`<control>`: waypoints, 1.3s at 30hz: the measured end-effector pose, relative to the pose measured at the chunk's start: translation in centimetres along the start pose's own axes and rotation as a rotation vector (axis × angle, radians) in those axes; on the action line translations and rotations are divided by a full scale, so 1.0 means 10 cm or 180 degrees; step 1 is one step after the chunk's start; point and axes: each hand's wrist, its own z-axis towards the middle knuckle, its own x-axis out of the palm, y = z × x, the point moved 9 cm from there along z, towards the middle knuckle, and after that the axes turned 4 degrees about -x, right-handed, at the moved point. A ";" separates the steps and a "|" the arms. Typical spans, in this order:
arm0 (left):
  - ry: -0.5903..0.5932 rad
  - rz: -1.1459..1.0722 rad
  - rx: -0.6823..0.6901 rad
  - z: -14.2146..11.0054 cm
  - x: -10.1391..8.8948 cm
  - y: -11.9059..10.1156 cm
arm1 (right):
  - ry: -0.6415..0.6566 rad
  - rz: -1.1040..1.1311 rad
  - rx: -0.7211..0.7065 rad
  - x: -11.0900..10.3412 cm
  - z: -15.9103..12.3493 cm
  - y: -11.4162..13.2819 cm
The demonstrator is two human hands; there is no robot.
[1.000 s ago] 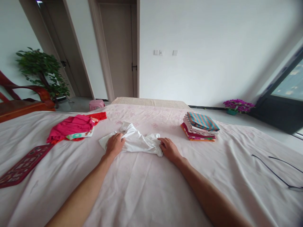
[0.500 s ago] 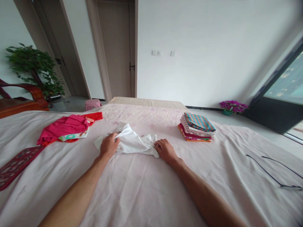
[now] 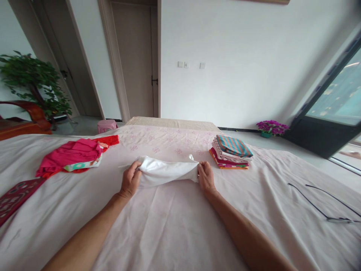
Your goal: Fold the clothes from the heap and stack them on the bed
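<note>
A white cloth (image 3: 166, 172) is stretched between my two hands, lifted slightly off the pale pink bedsheet (image 3: 175, 226). My left hand (image 3: 130, 181) is closed on the cloth's left end. My right hand (image 3: 205, 177) pinches its right end. Both forearms reach forward over the bed from the bottom of the view.
A pile of pink and red clothes (image 3: 73, 156) lies at the left. A dark red patterned cloth (image 3: 14, 192) lies further left. A stack of folded striped cloths (image 3: 230, 151) sits at the right. A black cable (image 3: 324, 201) runs along the bed's right side. A door, plants and a pink stool stand beyond the bed.
The crumpled white cloth has been gripped at both ends, pulled apart and raised off the sheet. My hands have spread wider. The camera has drifted a little to the right.
</note>
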 end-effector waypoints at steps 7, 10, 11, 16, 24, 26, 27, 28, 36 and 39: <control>0.0863 0.0332 0.0608 -0.11 0.32 -0.17 | 0.0442 0.0260 0.0191 0.15 0.02 -0.10; 0.0774 0.0433 0.0351 -0.07 0.29 -0.13 | 0.0856 -0.0239 0.0178 0.28 0.02 -0.12; 0.0749 0.0540 0.0241 -0.06 0.29 -0.10 | 0.0968 -0.0498 0.0107 0.32 0.02 -0.11; 0.0870 0.1128 -0.0154 -0.05 0.38 0.02 | 0.1469 -0.1533 -0.0186 0.45 0.01 -0.07; 0.0447 -0.0218 -0.0254 0.01 0.17 0.02 | 0.0109 0.0429 0.0229 0.00 0.07 -0.16; 0.0699 -0.0470 -0.0100 -0.02 0.18 -0.10 | -0.0214 0.0789 0.0240 -0.12 0.09 -0.18; 0.0903 -0.0501 -0.0003 -0.05 0.22 -0.17 | -0.0291 0.0928 0.0293 -0.14 0.09 -0.20; 0.1115 -0.0488 0.0095 -0.10 0.27 -0.23 | -0.0327 0.1056 0.0376 -0.15 0.10 -0.23; 0.0547 -0.0099 0.0396 -0.13 0.26 -0.29 | -0.0107 0.1146 0.0343 -0.13 0.16 -0.23; 0.0075 0.0632 0.0665 -0.06 0.16 -0.28 | 0.0096 0.1287 0.0707 -0.05 0.14 -0.27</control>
